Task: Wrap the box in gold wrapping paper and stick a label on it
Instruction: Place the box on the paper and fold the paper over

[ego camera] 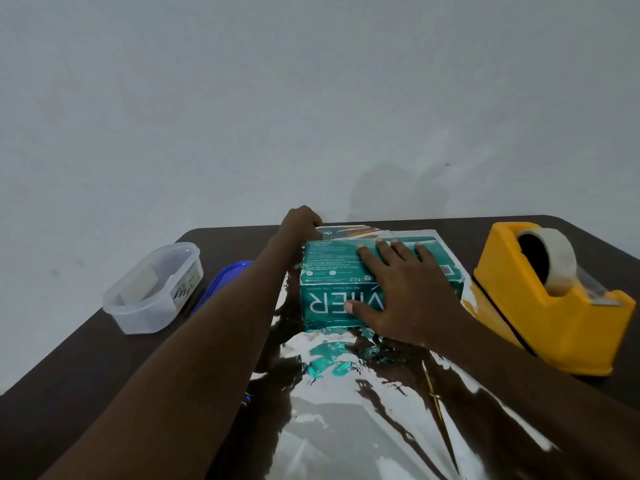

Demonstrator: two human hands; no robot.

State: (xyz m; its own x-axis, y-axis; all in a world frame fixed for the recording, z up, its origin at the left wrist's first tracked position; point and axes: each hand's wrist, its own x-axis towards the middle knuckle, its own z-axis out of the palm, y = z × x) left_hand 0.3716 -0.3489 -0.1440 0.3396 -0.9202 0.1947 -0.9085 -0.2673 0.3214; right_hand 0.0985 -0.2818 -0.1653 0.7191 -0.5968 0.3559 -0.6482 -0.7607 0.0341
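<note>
1. The box is teal cardboard. It sits on the shiny paper, near the far end of the table.

2. The right hand lies flat on top of the box. Its fingers are spread out straight and the thumb rests on the near side. It presses down and does not curl round anything.

3. The left hand reaches past the box to the far edge of the paper. Its fingers look curled there, as if they pinch the paper's edge, but the grip is partly hidden.

4. The box looks light and stiff. I think it could slide on the slick paper, so a flat hand on top is a good way to keep it in place. Pushing too hard might dent the thin cardboard.

5. The paper looks thin, floppy and slippery. It already has crinkles and may tear or crease. It is best taken by its edge or corners and pulled up gently over the box.

6. A yellow tape holder stands just right of the paper. A clear tub with small cards inside sits to the left, with a blue lid beside it.

7. The box is still bare, so the wrapping looks only just begun.
</note>
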